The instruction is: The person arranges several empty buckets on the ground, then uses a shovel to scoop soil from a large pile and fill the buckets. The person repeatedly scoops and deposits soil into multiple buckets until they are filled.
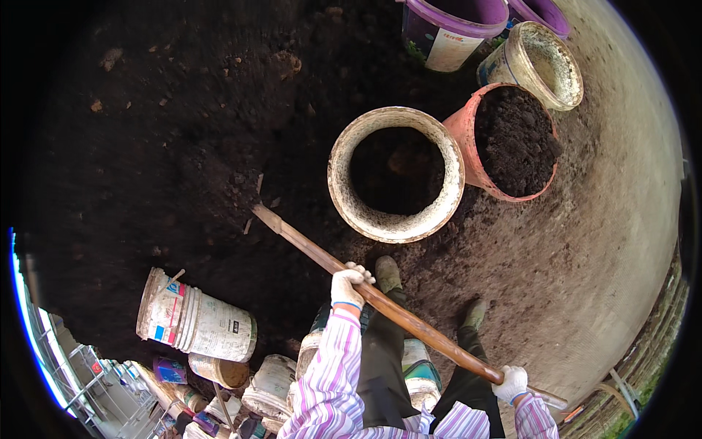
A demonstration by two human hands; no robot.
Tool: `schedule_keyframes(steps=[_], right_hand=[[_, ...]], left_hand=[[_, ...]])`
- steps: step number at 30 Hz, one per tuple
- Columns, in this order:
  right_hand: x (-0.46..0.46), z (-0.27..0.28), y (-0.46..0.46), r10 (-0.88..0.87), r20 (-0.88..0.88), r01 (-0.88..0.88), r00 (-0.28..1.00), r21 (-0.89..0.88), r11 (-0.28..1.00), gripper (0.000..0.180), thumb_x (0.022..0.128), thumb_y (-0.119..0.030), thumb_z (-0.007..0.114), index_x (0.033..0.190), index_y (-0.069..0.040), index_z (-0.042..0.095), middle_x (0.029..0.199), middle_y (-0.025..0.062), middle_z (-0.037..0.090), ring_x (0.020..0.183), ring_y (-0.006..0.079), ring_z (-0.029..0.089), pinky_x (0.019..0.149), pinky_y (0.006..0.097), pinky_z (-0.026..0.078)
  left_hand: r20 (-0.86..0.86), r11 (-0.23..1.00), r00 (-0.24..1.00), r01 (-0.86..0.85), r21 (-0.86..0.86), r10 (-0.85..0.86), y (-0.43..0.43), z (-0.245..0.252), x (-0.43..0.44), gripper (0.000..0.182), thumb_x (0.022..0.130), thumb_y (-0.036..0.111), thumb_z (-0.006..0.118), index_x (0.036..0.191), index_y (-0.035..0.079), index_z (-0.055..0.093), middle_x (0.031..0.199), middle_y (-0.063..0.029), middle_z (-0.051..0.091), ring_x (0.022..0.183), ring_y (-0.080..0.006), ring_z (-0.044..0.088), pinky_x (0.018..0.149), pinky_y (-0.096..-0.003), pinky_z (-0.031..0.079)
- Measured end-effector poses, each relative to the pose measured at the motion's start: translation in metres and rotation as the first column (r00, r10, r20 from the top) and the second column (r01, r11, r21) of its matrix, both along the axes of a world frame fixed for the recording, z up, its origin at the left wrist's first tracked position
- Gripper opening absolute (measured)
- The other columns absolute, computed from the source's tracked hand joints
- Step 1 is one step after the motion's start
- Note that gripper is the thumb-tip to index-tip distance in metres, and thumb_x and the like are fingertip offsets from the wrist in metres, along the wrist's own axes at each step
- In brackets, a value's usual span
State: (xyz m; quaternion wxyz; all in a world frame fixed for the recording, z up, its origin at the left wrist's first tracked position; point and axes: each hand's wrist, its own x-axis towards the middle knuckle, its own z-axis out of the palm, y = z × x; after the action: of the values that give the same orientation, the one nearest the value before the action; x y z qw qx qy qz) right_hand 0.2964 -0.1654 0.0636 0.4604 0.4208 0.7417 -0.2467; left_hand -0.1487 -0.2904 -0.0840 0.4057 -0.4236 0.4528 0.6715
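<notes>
My left hand [351, 284], in a white glove, grips the middle of a long wooden shovel handle [422, 325]. Near the lower right, my right hand [511, 383], gloved too, is closed around the handle's end. The shovel's far end [249, 197] lies in dark soil [181, 137], with a load of soil hiding most of its blade. Just beyond my feet stands a white, crusted bucket [396, 233] with dark soil at its bottom. Against its right side leans a pink bucket [465, 131] heaped with soil.
An open, dirty cream bucket [573, 82] and purple buckets [455, 24] stand at the top right. A white bucket [219, 324] lies on its side at the lower left, near several more buckets [269, 389]. Pale ground sheeting [630, 208] runs down the right.
</notes>
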Motion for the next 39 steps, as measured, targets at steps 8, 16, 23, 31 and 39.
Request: schedule_keyframes(steps=[8, 16, 23, 31, 39], right_hand=[[0.163, 0.064, -0.008, -0.006, 0.190, 0.037, 0.982, -0.157, 0.987, 0.028, 0.059, -0.030, 0.063, 0.078, -0.009, 0.065, 0.073, 0.0156, 0.064, 0.073, 0.0327, 0.063, 0.071, 0.0401, 0.050], [0.295, 0.109, -0.017, -0.029, 0.393, 0.181, 0.919, -0.357, 0.916, 0.034, 0.060, -0.033, 0.060, 0.089, -0.015, 0.067, 0.081, 0.0155, 0.066, 0.078, 0.0318, 0.064, 0.071, 0.0391, 0.051], [0.366, 0.092, -0.038, -0.113, 0.394, 0.286, 0.912, -0.413, 0.865, 0.043, 0.057, -0.033, 0.066, 0.098, -0.021, 0.065, 0.085, 0.0135, 0.066, 0.083, 0.0315, 0.063, 0.076, 0.0381, 0.050], [0.371, 0.057, -0.034, -0.140, 0.324, 0.282, 0.936, -0.449, 0.848, 0.037, 0.060, -0.029, 0.065, 0.096, -0.018, 0.066, 0.087, 0.0145, 0.066, 0.084, 0.0320, 0.063, 0.073, 0.0388, 0.051], [0.365, 0.096, 0.000, -0.118, 0.141, 0.147, 0.983, -0.224, 0.963, 0.039, 0.054, -0.028, 0.065, 0.091, -0.014, 0.064, 0.082, 0.0147, 0.065, 0.081, 0.0325, 0.063, 0.073, 0.0408, 0.050]], left_hand=[[0.110, 0.999, 0.994, 0.020, -0.025, -0.017, 0.006, 0.074, 0.147, 0.031, 0.054, -0.009, 0.047, 0.078, 0.010, 0.047, 0.071, -0.0062, 0.049, 0.066, -0.0255, 0.052, 0.066, -0.0404, 0.048], [0.188, 0.975, 0.971, 0.174, -0.142, -0.146, 0.019, 0.133, 0.267, 0.037, 0.058, -0.015, 0.053, 0.086, 0.008, 0.044, 0.072, -0.0106, 0.052, 0.066, -0.0287, 0.056, 0.066, -0.0420, 0.050], [0.007, 0.794, 0.894, 0.402, -0.456, -0.449, 0.039, 0.151, 0.330, 0.032, 0.057, -0.010, 0.065, 0.085, -0.001, 0.053, 0.072, -0.0100, 0.056, 0.063, -0.0236, 0.056, 0.060, -0.0365, 0.049], [-0.175, 0.764, 0.830, 0.378, -0.522, -0.530, 0.032, 0.153, 0.346, 0.028, 0.055, -0.007, 0.068, 0.078, 0.000, 0.054, 0.070, -0.0052, 0.053, 0.062, -0.0186, 0.054, 0.060, -0.0316, 0.046], [0.021, 0.990, 0.992, 0.128, -0.055, -0.127, -0.003, 0.126, 0.349, 0.035, 0.060, -0.013, 0.056, 0.088, 0.006, 0.047, 0.075, -0.0113, 0.057, 0.068, -0.0252, 0.058, 0.069, -0.0354, 0.049]])
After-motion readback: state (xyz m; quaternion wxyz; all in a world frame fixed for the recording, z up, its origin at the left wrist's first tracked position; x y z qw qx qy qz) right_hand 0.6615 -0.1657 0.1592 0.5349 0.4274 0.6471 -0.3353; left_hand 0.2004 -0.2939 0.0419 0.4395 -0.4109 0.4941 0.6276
